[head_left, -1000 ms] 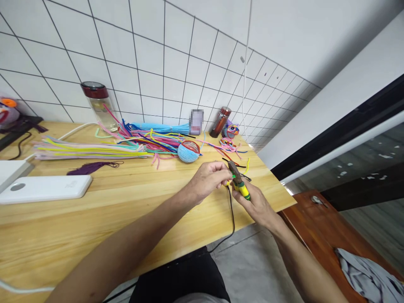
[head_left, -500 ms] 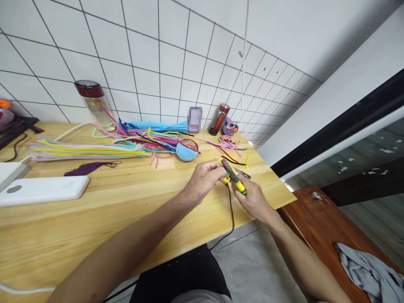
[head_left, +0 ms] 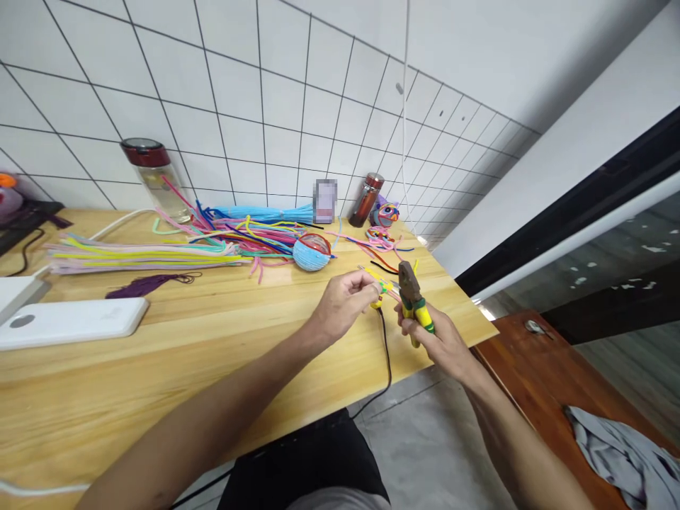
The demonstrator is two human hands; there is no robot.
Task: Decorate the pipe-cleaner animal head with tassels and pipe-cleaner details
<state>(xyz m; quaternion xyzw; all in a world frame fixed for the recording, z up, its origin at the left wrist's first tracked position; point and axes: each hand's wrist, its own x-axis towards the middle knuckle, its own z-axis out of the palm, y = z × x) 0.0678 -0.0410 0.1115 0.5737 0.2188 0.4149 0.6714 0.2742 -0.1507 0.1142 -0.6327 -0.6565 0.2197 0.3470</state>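
Observation:
My right hand [head_left: 438, 336] is wrapped round the yellow-and-green handles of a pair of pliers [head_left: 417, 304], their dark jaws pointing up. To its left, the fingers of my left hand [head_left: 348, 301] are pinched together. Small green and yellow bits show at the fingertips, but what they hold is too small to make out. Just beneath the fingertips lies a yellow tool, perhaps a glue gun [head_left: 376, 303], with a black cord running off the table edge; my hand partly hides it. A light-blue ball wrapped in pipe cleaners [head_left: 312, 255] sits beyond my left hand.
Bundles of coloured pipe cleaners [head_left: 143, 256] spread along the wooden table [head_left: 212, 382]. A glass bottle [head_left: 159, 180], a phone [head_left: 324, 202], a brown flask [head_left: 366, 200] and a purple owl-like figure [head_left: 386, 212] stand by the wall. A white power bank [head_left: 79, 322] lies left.
My right hand has drawn the pliers away from my left fingertips, to the right and slightly down, turning them so both handles show. My left hand stays nearly in place, still pinched.

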